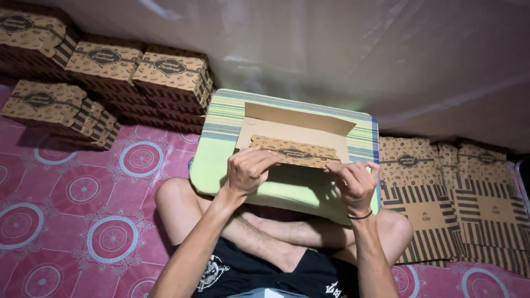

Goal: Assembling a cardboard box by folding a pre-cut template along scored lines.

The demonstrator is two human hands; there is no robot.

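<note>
A green lap board (221, 160) with striped edges rests across my knees, my half-folded cardboard box (292, 140) on it. The pink patterned mat (83, 209) carries folded boxes (110, 72) and flat blanks (447, 204).

I see a half-folded brown cardboard box (295, 138) at centre, plain tan inside, patterned flap with a dark oval label facing me. My left hand (247, 170) pinches its near-left edge, my right hand (355, 182) its near-right edge. At 10 to 11 o'clock, stacks of folded boxes (105, 72), brown with dark print, striped sides, an oval label on each top. At 3 to 4 o'clock, a pile of flat unfolded boxes (452, 204), same print, broad dark stripes lower down.
</note>
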